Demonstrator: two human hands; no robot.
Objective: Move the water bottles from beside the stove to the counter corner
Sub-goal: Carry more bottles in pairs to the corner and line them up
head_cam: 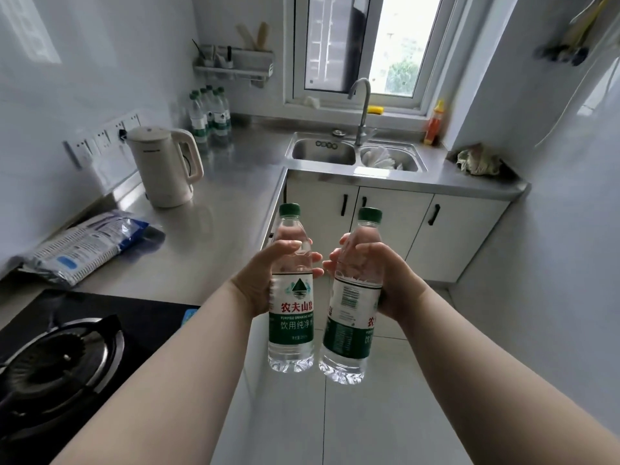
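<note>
I hold two clear water bottles with green caps and green-and-white labels, side by side in the air over the floor in front of the counter. My left hand (260,280) grips the left bottle (291,327) around its upper body. My right hand (379,280) grips the right bottle (349,333), which tilts slightly. Several more bottles of the same kind (209,115) stand together in the far counter corner against the wall. The gas stove (60,360) lies at the lower left.
A cream electric kettle (164,166) stands on the steel counter (214,209) between the stove and the corner. A plastic package (84,250) lies beside the stove. A double sink (355,156) with a tap sits under the window. A crumpled cloth (478,159) lies at the counter's right end.
</note>
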